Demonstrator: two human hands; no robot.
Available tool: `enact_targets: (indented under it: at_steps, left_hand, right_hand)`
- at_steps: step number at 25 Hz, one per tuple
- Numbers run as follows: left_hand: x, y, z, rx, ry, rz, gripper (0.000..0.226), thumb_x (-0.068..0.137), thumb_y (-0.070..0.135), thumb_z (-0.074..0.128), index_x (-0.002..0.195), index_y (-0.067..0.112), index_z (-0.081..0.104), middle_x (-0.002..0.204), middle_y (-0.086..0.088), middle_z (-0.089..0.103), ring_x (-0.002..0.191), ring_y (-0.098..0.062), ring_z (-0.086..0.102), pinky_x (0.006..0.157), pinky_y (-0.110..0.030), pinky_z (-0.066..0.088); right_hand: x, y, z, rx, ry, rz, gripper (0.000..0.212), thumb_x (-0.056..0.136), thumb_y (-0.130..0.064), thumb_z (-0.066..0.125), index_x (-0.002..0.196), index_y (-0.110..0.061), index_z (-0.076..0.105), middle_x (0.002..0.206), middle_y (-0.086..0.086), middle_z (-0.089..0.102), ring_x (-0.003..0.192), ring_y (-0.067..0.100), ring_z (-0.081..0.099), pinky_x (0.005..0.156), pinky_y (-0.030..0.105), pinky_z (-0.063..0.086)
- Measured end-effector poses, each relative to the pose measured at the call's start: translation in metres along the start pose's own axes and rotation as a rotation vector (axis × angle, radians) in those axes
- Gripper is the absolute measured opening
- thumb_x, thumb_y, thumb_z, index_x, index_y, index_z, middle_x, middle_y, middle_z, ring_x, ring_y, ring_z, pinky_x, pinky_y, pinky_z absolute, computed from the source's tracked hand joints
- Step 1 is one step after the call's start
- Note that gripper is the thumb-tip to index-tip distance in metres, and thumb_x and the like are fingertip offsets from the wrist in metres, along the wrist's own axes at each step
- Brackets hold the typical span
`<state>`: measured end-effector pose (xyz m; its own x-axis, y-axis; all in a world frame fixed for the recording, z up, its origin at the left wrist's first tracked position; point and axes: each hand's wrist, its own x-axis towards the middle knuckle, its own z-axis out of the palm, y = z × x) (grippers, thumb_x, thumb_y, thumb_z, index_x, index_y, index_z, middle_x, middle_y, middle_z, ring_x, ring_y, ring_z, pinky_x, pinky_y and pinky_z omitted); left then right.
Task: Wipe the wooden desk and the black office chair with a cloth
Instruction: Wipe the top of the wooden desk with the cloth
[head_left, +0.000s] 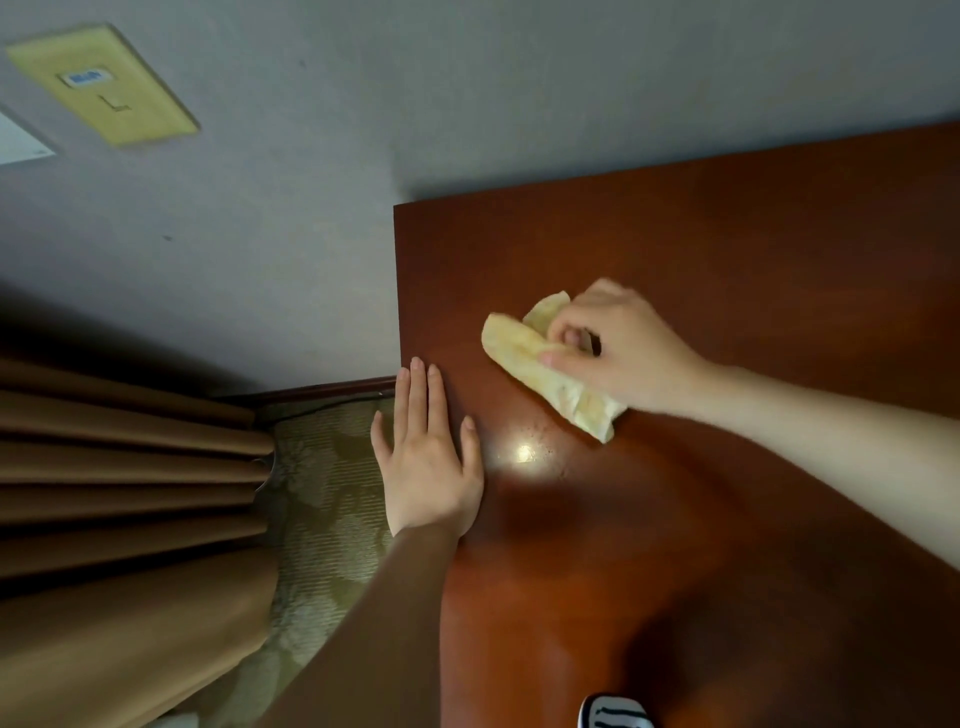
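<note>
At the bottom edge of the frame a small black-and-white striped object (615, 712) pokes in, too cropped to identify. Just above, left of centre, my left grip (426, 457) lies flat with fingers straight, holding nothing, pressed on the left edge of the glossy reddish-brown wooden desk (753, 249). Right of it sits a bright glare spot (524, 452) with faint specks around it. Beyond that, mid-frame, my right grip (623, 348) is curled round a rolled pale-yellow cloth (517, 345), thumb and fingers pinching it against the desk top. To wipe well, I judge I should flatten the cloth for wider contact and press evenly. Overlapping strokes should run from the far edge by the grey wall (260, 208) back across the specks, with the flat grip bracing me. The black office chair is out of view, so I cannot say how it stands.
</note>
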<state>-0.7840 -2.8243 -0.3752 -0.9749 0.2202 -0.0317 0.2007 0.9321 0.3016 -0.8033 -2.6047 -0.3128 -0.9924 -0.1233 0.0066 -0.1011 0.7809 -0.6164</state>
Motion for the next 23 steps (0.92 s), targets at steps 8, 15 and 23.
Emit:
enact_targets:
  at_steps: [8,15,23]
  left_hand:
    - [0.0,0.002,0.0,-0.007,-0.001,-0.002,0.065,0.092,0.045,0.012,0.151,0.017,0.015,0.159,0.002,0.009,0.146,-0.009,-0.001,0.118,-0.043,0.009]
    - [-0.001,0.002,0.0,-0.016,0.009,0.001,0.063,0.093,0.039,0.016,0.15,0.014,0.02,0.159,0.0,0.011,0.146,-0.011,0.002,0.117,-0.047,0.014]
    - [-0.001,0.002,-0.001,-0.022,-0.013,-0.001,0.062,0.094,0.038,0.017,0.151,0.015,0.015,0.158,0.003,0.004,0.145,-0.009,-0.005,0.118,-0.044,0.007]
  right_hand:
    - [-0.007,0.005,0.013,-0.123,-0.068,0.159,0.046,0.087,-0.037,0.058,0.132,-0.033,0.047,0.128,-0.003,0.047,0.116,0.022,0.041,0.095,0.038,0.041]
    - [-0.003,-0.01,0.033,-0.361,-0.011,-0.468,0.014,0.077,-0.006,0.073,0.091,-0.01,0.073,0.08,0.008,0.063,0.072,0.028,0.057,0.057,0.039,0.05]
    - [0.121,0.004,0.038,-0.507,0.164,-0.172,0.03,0.095,-0.015,0.044,0.119,-0.017,0.063,0.11,0.013,0.06,0.104,0.034,0.048,0.081,0.04,0.033]
